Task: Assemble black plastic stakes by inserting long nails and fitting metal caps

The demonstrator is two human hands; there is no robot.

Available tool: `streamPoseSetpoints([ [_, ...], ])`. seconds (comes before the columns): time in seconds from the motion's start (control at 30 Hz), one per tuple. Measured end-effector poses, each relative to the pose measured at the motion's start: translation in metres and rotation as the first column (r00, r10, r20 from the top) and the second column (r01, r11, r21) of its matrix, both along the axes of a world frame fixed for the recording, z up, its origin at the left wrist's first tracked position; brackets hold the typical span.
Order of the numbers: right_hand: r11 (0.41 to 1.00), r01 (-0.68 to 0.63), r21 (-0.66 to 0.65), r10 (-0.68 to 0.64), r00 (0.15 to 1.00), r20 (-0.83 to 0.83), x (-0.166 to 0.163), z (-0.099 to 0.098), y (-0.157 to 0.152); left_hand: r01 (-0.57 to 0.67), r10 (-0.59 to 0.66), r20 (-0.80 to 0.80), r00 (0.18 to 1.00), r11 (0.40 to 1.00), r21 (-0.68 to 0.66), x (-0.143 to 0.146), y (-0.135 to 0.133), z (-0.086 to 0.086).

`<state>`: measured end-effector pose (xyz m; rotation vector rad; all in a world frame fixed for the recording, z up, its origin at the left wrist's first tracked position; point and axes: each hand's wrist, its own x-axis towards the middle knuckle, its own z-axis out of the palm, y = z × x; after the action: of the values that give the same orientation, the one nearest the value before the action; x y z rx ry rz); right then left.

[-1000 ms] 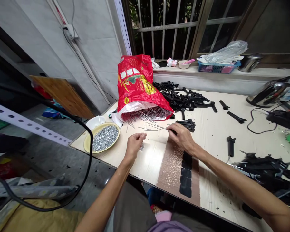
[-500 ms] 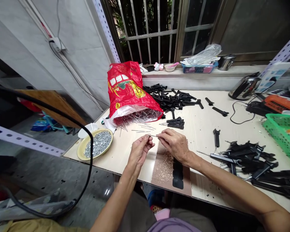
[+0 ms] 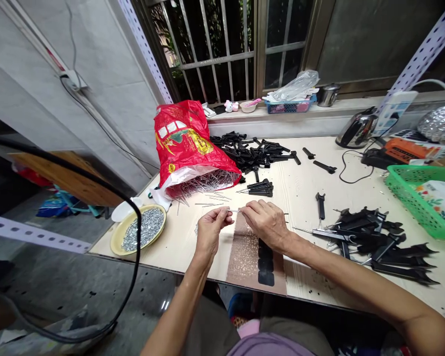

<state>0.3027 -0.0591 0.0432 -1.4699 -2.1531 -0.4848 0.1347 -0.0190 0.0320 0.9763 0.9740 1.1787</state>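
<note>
A thin metal rod [image 3: 235, 211] runs level between my hands above the table. My left hand [image 3: 210, 232] pinches its left end between thumb and fingertips; any small piece hidden there I cannot make out. Closed over the rod's right end is my right hand [image 3: 266, 226], palm down. Thin dark tips show just beyond its knuckles, and I cannot tell whether they are held. Beneath the right hand lies a brown board [image 3: 241, 257] with pale flecks and a black strip [image 3: 266, 264]. A few loose metal rods [image 3: 209, 204] rest behind the left hand.
A red bag [image 3: 187, 143] spills metal rods toward me. At left stands a yellow bowl [image 3: 162, 228] of small metal pieces. Black plastic parts [image 3: 259, 151] are heaped behind; black assemblies with rods [image 3: 374, 242] lie right, near a green basket [image 3: 404, 198]. A black cable [image 3: 136, 267] loops at left.
The view has turned a little to the right, so the scene sits further left. Both hands keep hold of the rod in nearly the same pose.
</note>
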Motion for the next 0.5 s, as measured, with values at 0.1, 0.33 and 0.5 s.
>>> streamPoseSetpoints([
  [0.1, 1.0, 0.002, 0.021, -0.002, 1.0, 0.019, 0.0027, -0.001, -0.0019, 0.025, -0.024, -0.034, 0.999, 0.999, 0.022, 0.001, -0.0006, -0.0006],
  [0.33, 0.998, 0.016, -0.066, -0.02, 0.998, -0.055, 0.0061, -0.0048, -0.0054, 0.026, -0.001, -0.202, 0.979, 0.992, 0.12, 0.0037, -0.0036, 0.0024],
  [0.5, 0.994, 0.014, -0.109, -0.029, 0.99, -0.139, 0.0061, -0.0101, -0.0072, 0.061, -0.017, -0.274, 0.962, 0.986, 0.153, 0.0057, -0.0046, 0.0026],
])
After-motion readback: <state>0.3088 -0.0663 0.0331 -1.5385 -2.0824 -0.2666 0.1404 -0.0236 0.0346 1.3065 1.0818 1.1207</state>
